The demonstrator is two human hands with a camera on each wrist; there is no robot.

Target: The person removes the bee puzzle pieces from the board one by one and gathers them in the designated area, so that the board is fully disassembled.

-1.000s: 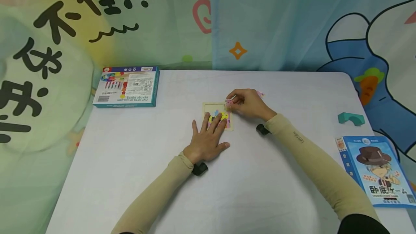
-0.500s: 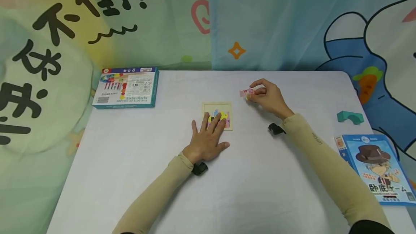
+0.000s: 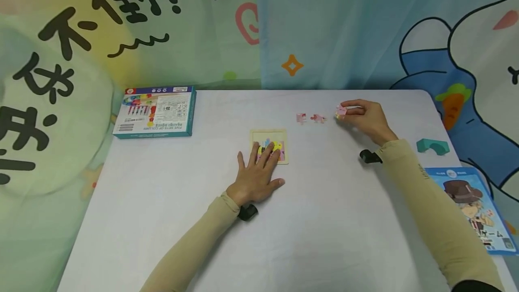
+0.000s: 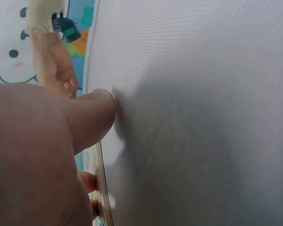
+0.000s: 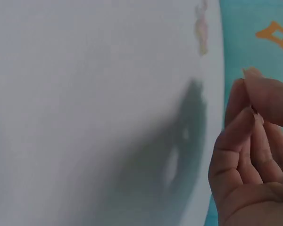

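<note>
Puzzle board (image 3: 267, 134) lies on the white table (image 3: 324, 215) under the spread fingers of your left hand (image 3: 255, 180). Farther off, rightward, sit two loose pink pieces (image 3: 318, 118); right of them, your right hand (image 3: 370, 120) pinches another pink piece (image 3: 341, 111), thumb against fingers.

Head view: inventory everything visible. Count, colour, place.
puzzle board: 1, cream, multicoloured picture, mid-table
loose pieces: 2, pink, beyond and right of board
held piece: 1, pink, right of loose pieces
box: 1, white and teal, far left
arch block: 1, green, right side
cartoon pack: 1, blue, right edge, partly hidden
table: 1, white, underneath
backdrop: 2 visible panels, green-yellow and blue, behind
wrist cameras: 2, black, at wrists
sleeves: 2, beige, forearms
dark band: 1, black, bottom right
left hand: 1, bare, fingers over board
right hand: 1, bare, pinching held piece
</note>
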